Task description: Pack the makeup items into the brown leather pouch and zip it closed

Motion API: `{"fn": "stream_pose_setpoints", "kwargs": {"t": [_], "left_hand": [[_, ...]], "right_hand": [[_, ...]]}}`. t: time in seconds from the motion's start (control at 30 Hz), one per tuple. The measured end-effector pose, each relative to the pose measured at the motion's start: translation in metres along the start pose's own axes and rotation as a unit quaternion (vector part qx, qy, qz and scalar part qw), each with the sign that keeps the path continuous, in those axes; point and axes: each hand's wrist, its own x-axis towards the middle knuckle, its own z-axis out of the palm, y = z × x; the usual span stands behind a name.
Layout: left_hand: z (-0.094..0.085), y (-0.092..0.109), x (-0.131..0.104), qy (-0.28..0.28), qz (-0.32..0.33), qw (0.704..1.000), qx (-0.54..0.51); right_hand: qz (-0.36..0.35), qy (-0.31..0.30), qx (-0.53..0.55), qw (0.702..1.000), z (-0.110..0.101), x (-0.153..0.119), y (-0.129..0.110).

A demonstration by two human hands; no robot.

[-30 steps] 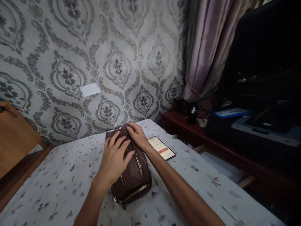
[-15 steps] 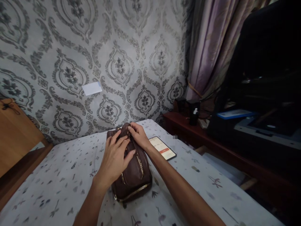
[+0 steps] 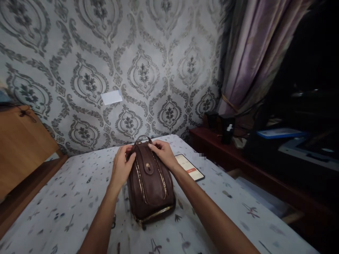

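Observation:
A dark brown leather bag with gold zips, a strap flap with a metal clasp and a top handle lies on the patterned white cloth. My left hand grips the bag's upper left edge, thumb on the front and fingers round the side. At the upper right corner, my right hand pinches the bag near the handle's base. A phone with a lit screen lies on the cloth just right of the bag, partly behind my right forearm.
Patterned wallpaper with a white switch plate rises behind. A wooden box stands at the left. On the right are a dark red desk, a curtain, a blue-edged object and an open drawer.
My left hand has moved off the bag's front to its left edge, uncovering the strap and clasp. The handle now stands up in view. The camera view has shifted slightly left.

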Motion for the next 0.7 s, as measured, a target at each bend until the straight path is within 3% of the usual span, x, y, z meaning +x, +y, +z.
{"fn": "stream_pose_setpoints", "kwargs": {"t": [0.2,0.43,0.7], "left_hand": [[0.003,-0.004,0.003,0.007,-0.015,1.000,-0.019],[0.005,-0.006,0.004,0.022,-0.059,0.995,-0.079],[0.000,-0.006,0.006,-0.022,-0.073,0.991,-0.107]], "right_hand": [[-0.009,0.025,-0.022,0.999,-0.003,-0.010,0.003],[0.032,0.027,0.015,0.999,-0.003,-0.016,0.001],[0.031,0.030,-0.003,0.999,-0.001,-0.016,0.003]]}}
